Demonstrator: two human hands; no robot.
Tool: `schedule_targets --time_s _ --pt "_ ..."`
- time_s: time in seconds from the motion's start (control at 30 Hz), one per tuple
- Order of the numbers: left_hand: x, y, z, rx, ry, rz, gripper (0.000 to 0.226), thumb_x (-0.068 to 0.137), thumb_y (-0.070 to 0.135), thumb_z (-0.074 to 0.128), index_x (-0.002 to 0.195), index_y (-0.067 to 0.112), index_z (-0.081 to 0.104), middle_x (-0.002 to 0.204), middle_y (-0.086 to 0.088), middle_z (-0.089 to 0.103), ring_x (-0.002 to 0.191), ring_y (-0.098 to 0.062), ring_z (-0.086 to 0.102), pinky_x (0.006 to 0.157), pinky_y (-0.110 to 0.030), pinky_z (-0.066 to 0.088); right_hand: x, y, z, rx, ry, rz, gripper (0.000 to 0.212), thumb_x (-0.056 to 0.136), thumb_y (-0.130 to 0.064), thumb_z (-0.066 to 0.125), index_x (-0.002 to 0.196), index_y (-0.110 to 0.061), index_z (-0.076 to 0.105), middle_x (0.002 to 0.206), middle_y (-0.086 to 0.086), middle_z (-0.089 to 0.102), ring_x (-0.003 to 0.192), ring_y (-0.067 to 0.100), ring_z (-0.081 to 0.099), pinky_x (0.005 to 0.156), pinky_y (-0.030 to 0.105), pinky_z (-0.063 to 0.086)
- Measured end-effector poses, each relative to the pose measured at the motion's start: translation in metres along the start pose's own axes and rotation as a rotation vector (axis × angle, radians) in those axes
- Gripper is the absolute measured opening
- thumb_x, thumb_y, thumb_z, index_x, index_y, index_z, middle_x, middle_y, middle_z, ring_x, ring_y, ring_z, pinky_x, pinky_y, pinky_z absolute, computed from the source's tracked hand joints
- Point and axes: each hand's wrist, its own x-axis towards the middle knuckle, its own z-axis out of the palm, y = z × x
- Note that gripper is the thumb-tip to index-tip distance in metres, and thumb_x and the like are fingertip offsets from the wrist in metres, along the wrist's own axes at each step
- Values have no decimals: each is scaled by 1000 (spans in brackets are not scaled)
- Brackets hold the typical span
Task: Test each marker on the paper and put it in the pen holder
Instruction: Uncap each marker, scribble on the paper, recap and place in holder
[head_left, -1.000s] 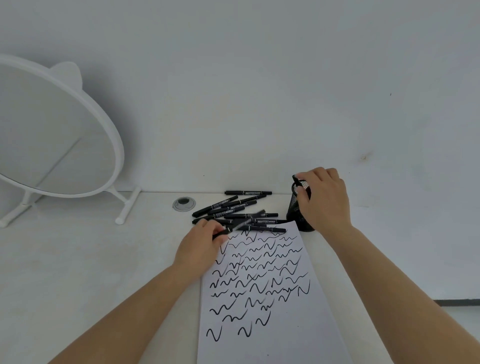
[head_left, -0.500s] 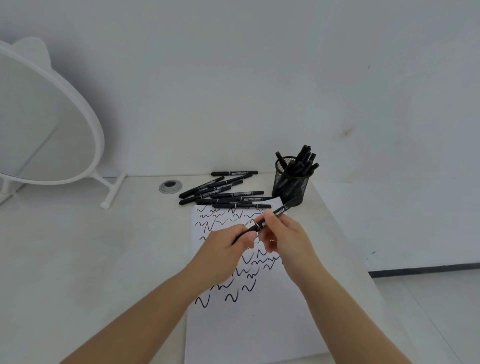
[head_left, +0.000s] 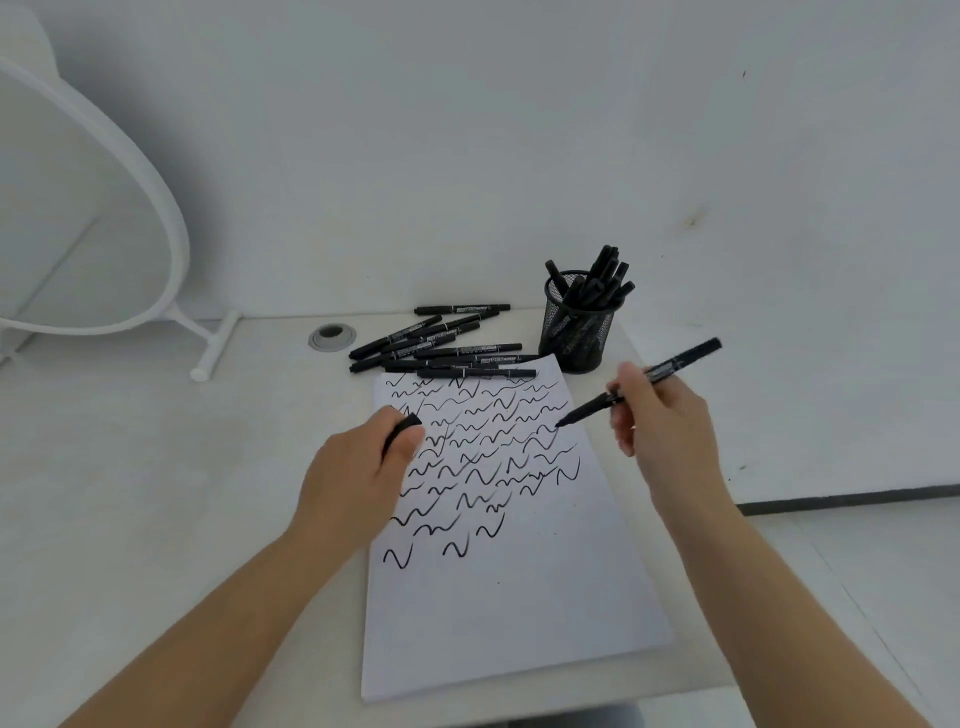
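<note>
My right hand (head_left: 662, 415) grips an uncapped black marker (head_left: 592, 406), its tip just above the right side of the white paper (head_left: 509, 597), which is covered with several black squiggles. My left hand (head_left: 358, 473) rests on the paper's left edge, closed around the marker's black cap (head_left: 404, 428). A pile of several black markers (head_left: 441, 345) lies past the top of the paper. The black mesh pen holder (head_left: 576, 332) stands at the paper's top right corner with several markers in it.
A white round mirror on a stand (head_left: 171, 249) fills the far left. A grey cable grommet (head_left: 332, 338) sits in the white desk (head_left: 130, 493) near the wall. The desk's right edge (head_left: 769, 525) runs just beyond my right forearm.
The cap came off the marker. My hands have separated: the left moved left holding the cap, the right moved right and lowered the marker's tip toward the paper.
</note>
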Motion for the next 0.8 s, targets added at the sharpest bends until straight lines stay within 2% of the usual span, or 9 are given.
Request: schedule_targets --time_s 0.13,0.23,0.4,0.5,0.57,0.67,0.8 --pt "3 1 12 -93 -117 45 29 94 35 45 66 31 39 48 12 45 48 -7 39 50 -26 31 -27 18 16 -36 -171 5 20 83 -21 64 64 -17 56 45 -3 59 40 7 50 41 16 37" --pt "-5 -4 24 -129 -164 45 26 93 40 44 69 29 42 53 14 48 52 -7 40 50 -22 31 -41 40 15 -56 -179 11 19 81 -13 62 64 -19 56 47 1 61 43 10 52 44 18 39" --pt "-6 -16 29 -114 -208 11 25 93 38 44 73 24 46 53 8 42 51 -8 38 53 -27 33 -44 52 9 -84 -172 26 7 68 -27 55 61 -26 56 47 0 59 45 11 52 49 22 39" --pt "-5 -19 29 -153 -208 -22 25 94 37 45 74 23 47 53 9 42 51 -7 36 52 -26 33 -45 54 12 -154 -225 -21 8 70 -28 55 63 -31 57 51 -1 62 49 15 56 54 28 43" --pt "-6 -19 29 -151 -222 -13 25 93 41 43 71 29 45 52 11 43 51 -7 38 51 -22 31 -46 55 14 -193 -251 -59 16 76 -23 58 65 -34 57 55 -3 65 55 19 59 55 25 45" --pt "-8 -19 30 -130 -242 6 26 94 40 43 69 32 42 54 13 46 51 -7 40 50 -20 31 -44 59 13 -237 -238 -90 22 81 -16 58 67 -33 56 58 -2 65 54 16 54 48 17 38" --pt "-8 -19 30 -132 -248 -2 26 93 41 43 69 34 42 52 10 44 51 -8 40 52 -26 34 -43 59 12 -232 -170 -57 6 70 -25 53 64 -26 52 56 9 58 45 10 42 41 17 31"
